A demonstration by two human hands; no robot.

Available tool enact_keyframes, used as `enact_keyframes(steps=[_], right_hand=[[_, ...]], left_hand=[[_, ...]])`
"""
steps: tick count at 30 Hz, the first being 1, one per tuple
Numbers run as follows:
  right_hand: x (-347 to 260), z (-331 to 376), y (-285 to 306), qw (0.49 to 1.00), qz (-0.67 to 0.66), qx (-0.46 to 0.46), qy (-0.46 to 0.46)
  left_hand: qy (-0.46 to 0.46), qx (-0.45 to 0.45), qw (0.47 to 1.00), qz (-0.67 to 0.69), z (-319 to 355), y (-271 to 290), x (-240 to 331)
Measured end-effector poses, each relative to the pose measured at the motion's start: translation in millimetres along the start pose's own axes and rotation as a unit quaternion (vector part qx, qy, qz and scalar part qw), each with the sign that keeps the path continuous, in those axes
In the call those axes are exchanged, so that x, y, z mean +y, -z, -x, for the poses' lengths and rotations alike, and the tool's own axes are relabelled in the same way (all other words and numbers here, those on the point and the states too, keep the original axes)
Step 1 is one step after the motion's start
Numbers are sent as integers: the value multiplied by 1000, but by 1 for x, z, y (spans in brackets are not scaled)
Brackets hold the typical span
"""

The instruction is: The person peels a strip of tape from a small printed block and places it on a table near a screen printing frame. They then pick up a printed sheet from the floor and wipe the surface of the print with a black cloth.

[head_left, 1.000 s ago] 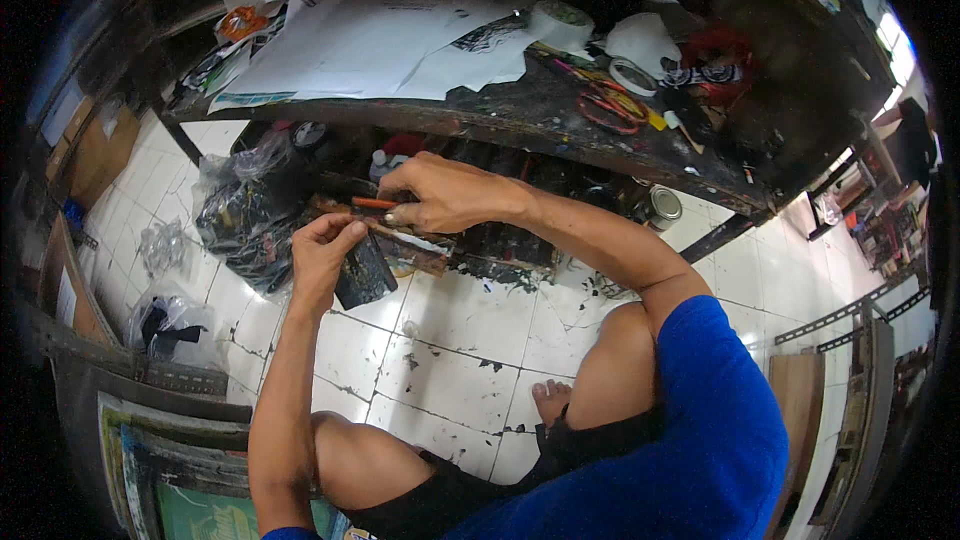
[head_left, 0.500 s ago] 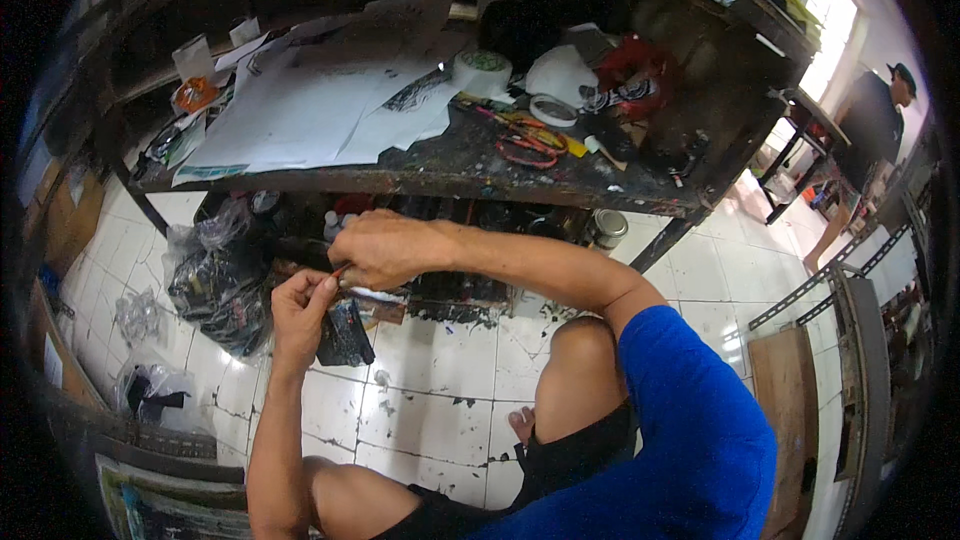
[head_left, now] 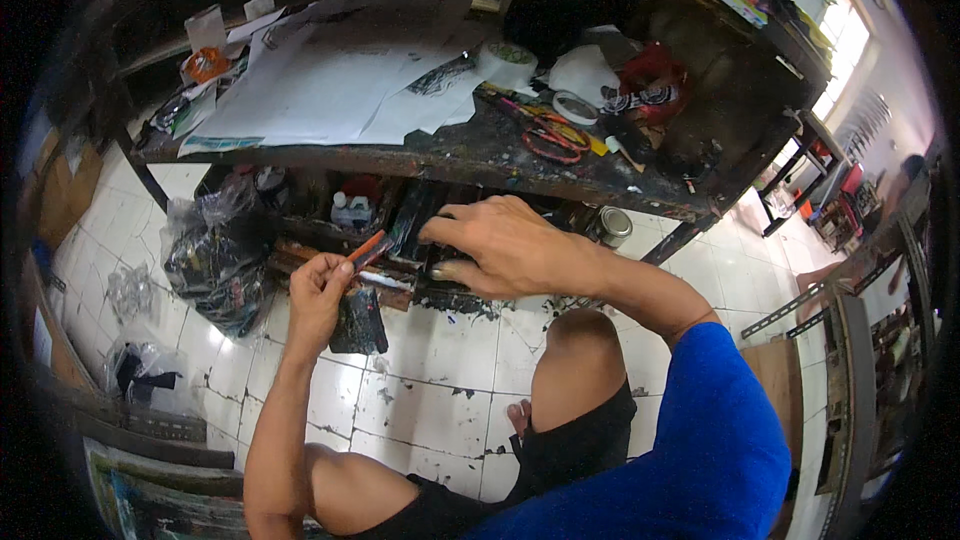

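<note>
My left hand [head_left: 318,302] is closed, thumb against fingers, on one end of a slim orange-and-dark strip [head_left: 368,250] that points up and to the right. Its exact kind does not show. Just below that hand hangs a dark, stained flat piece [head_left: 358,325]; whether the hand also holds it, I cannot tell. My right hand [head_left: 505,248] is held apart from the strip, to its right, with fingers curved and spread from the thumb. Nothing shows between them. Behind the hands, under the shelf, stand dark upright boards [head_left: 408,220] and a small whitish bottle [head_left: 352,210].
A stained shelf [head_left: 440,152] crosses in front, bearing paper sheets [head_left: 330,70], tape rolls [head_left: 505,65] and orange-handled scissors [head_left: 555,138]. Underneath are a black plastic bag [head_left: 210,275] at left and a metal can [head_left: 612,226] at right. A metal rack [head_left: 845,380] stands on the right.
My right hand has drawn away to the right from my left hand, its fingers now spread. The orange strip has come into plain sight. The person at far right has mostly left the view.
</note>
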State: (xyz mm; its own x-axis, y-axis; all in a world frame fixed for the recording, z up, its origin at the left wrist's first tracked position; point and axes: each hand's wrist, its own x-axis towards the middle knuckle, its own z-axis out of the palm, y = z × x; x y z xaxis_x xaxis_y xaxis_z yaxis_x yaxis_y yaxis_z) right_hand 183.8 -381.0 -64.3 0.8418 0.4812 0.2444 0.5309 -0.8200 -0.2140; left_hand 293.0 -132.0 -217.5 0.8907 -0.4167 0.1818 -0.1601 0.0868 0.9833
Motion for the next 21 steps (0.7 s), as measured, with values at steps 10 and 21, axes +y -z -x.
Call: enact_keyframes(steps=[10,21], right_hand=[[-20,10,-51,984,-166,-35,-48],[-17,-7,-73,936,-346,-30,-58]], left_hand=[[-16,107,990,86,7,-27,13],[-41,128,984,116,20,-36,31]])
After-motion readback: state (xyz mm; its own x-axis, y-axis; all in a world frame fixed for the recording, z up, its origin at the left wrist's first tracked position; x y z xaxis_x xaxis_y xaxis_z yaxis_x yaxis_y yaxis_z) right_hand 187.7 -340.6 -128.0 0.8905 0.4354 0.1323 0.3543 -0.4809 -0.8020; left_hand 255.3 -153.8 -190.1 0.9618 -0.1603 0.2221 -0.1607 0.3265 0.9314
